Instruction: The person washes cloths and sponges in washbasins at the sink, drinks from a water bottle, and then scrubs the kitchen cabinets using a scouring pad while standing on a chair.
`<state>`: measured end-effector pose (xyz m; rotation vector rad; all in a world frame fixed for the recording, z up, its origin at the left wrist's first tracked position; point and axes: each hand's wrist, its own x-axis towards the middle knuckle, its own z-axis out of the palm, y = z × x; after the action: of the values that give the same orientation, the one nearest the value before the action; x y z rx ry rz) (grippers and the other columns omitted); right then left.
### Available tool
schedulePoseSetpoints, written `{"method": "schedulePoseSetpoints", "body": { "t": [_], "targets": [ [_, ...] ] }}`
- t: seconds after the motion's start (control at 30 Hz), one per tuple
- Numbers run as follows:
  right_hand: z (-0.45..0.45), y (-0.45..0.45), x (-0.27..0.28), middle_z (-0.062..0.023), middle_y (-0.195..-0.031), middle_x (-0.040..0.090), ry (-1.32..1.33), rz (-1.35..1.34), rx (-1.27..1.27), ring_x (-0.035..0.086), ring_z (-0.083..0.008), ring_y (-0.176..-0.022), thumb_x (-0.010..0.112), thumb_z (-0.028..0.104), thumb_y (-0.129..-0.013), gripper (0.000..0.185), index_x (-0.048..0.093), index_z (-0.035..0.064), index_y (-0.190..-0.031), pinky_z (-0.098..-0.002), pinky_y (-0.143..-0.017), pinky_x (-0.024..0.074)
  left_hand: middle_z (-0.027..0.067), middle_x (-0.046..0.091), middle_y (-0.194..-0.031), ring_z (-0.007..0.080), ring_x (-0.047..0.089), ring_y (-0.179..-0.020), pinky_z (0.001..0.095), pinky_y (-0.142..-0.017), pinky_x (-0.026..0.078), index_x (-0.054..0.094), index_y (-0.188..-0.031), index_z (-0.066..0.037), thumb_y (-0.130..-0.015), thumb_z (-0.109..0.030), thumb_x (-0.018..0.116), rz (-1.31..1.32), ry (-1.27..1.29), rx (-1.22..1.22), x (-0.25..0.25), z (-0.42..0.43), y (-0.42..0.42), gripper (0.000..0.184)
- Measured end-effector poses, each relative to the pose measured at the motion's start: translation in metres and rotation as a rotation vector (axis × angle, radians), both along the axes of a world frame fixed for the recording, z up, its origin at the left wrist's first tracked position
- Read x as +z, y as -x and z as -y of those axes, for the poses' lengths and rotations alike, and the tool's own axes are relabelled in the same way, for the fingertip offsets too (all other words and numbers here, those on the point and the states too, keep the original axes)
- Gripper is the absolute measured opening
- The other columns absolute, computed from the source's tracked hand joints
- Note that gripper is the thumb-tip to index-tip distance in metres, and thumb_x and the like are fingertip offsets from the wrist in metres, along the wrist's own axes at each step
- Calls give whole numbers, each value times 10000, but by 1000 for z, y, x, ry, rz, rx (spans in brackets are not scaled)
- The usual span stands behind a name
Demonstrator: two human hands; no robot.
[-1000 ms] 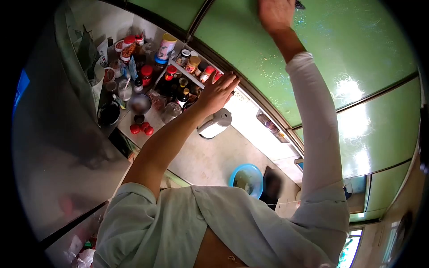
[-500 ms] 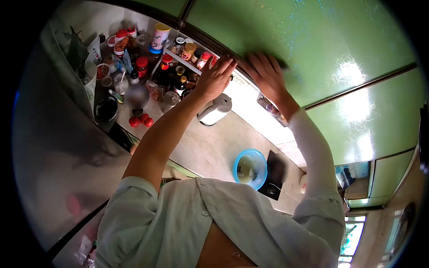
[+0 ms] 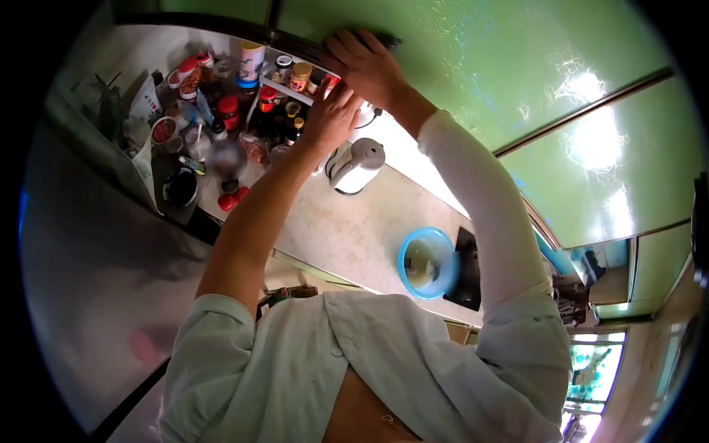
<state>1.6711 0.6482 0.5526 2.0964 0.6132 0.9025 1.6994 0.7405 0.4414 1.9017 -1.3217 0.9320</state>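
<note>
My right hand (image 3: 369, 72), at the end of a white-sleeved arm, lies with fingers stretched along the lower edge of a green cabinet door (image 3: 473, 44). Just below it, my left hand (image 3: 331, 118) reaches up with fingers extended and close together; its fingertips meet or overlap the right wrist area, and I cannot tell which. Nothing shows in either hand. Beside the left hand is a small white rack (image 3: 289, 91) with jars, among them a gold-lidded jar (image 3: 300, 76) and a dark-lidded jar (image 3: 282, 68).
Bottles and jars crowd the left corner, including a red-lidded jar (image 3: 229, 111). A white kettle (image 3: 357, 168) stands on the counter (image 3: 332, 229). A blue basin (image 3: 405, 275) with cloudy liquid sits farther right, beside a black hob (image 3: 464, 292). Red tomatoes (image 3: 230, 199) lie at left.
My right hand has slid left along the cabinet edge and is now close above my left hand. My left hand has shifted slightly left. The view has turned a little.
</note>
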Motion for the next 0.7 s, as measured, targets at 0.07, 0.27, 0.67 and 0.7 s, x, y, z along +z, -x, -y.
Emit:
{"method": "schedulePoseSetpoints", "body": {
  "t": [0.07, 0.27, 0.67, 0.7],
  "targets": [
    [17, 33, 1, -3, -1114, 489, -52, -81, -52, 416, -188, -1089, 531, 164, -677, 324, 576, 163, -998, -348, -955, 306, 101, 399, -1217, 247, 365, -1174, 434, -991, 265, 406, -1199, -68, -731, -143, 566, 6, -4, 17, -3, 0, -5, 501],
    [94, 173, -11, -35, -1199, 461, -68, -153, -264, 414, -209, -1135, 544, 154, -703, 450, 525, 211, -1149, -381, -962, 297, 87, 376, -1266, 225, 351, -1202, 449, -983, 271, 370, -1256, -81, -728, -142, 577, -48, 17, -14, -4, 2, -5, 570],
    [66, 125, -13, -3, -1186, 454, -56, -96, -262, 387, -183, -1126, 498, 175, -720, 397, 519, 181, -1116, -363, -986, 273, 143, 432, -1169, 280, 422, -1099, 420, -931, 326, 429, -1174, -41, -687, -100, 578, 32, 60, -49, 2, 11, -7, 513],
    [76, 154, -10, -6, -1202, 441, -56, -148, -334, 378, -187, -1139, 498, 174, -726, 428, 496, 181, -1154, -361, -992, 265, 144, 437, -1163, 281, 419, -1101, 417, -937, 321, 433, -1168, -38, -686, -104, 578, 16, 76, -47, 2, 13, -4, 508]
  ]
}}
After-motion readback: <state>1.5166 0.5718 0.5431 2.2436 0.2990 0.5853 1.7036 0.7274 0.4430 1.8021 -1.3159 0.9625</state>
